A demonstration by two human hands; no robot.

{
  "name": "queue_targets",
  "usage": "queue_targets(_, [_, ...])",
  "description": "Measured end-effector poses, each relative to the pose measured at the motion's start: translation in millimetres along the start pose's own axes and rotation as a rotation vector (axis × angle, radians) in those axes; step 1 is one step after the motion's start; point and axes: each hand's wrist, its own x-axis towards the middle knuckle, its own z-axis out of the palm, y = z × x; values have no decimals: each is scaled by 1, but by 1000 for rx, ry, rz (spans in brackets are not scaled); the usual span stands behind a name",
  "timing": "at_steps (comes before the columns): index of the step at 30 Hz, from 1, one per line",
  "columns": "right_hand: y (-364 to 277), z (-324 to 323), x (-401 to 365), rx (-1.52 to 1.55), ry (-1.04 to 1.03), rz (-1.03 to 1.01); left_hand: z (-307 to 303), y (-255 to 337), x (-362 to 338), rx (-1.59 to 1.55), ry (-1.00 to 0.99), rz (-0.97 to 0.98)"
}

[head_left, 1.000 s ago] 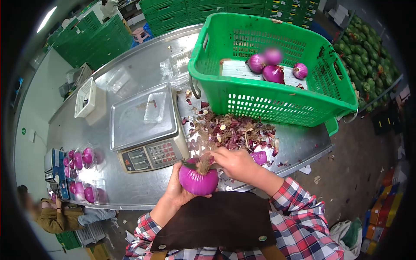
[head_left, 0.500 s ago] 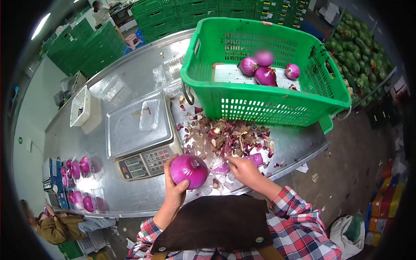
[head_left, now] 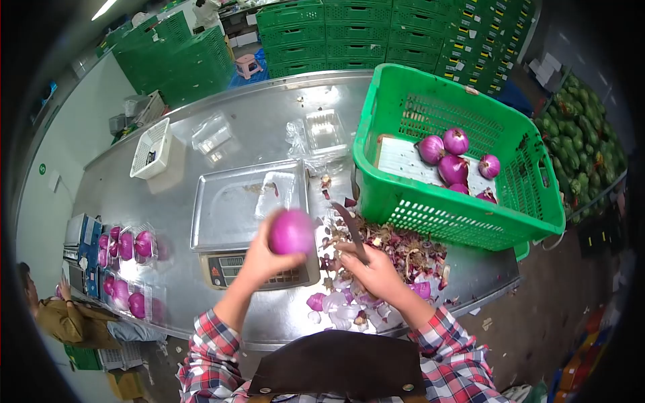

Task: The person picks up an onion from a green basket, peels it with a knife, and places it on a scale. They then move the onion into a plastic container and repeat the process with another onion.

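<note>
My left hand [head_left: 262, 260] is wrapped round a peeled red onion [head_left: 291, 233], slightly blurred, held over the front of the weighing scale [head_left: 209, 225]. In my right hand [head_left: 376, 274] is a knife [head_left: 352, 232], its dark curved blade pointing up and away from me. A gap separates the blade from the onion. Below and beyond the right hand lies a heap of onion skins and root ends [head_left: 403, 250], with pale and purple peelings [head_left: 339, 305] nearer me.
A green crate [head_left: 463, 215] at the right holds several red onions [head_left: 453, 169]. Packs of onions [head_left: 127, 245] lie at the left, near another person [head_left: 74, 319]. Clear plastic trays [head_left: 325, 131] and a white basket [head_left: 149, 149] stand behind the scale.
My left hand has brought the onion over the scale's front. My right hand has lifted from the peelings, and the knife now shows. The camera view has shifted.
</note>
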Motion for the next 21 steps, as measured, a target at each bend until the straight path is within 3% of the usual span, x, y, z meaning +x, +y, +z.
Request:
queue_targets(3, [19, -6, -16, -20, 94, 38, -14, -21, 60, 478, 311, 152])
queue_targets(8, [63, -15, -42, 12, 170, 103, -17, -48, 109, 912, 171, -18])
queue_targets(12, [70, -20, -52, 64, 221, 134, -25, -63, 109, 1140, 182, 117])
queue_targets(15, [78, -22, -58, 27, 231, 117, -59, -63, 89, 1006, 366, 277])
queue_targets(18, [76, -21, -64, 52, 205, 234, -93, -55, 46, 808, 577, 264])
queue_targets(21, [78, -14, -69, 65, 158, 258, -108, -57, -5, 585, 708, 20])
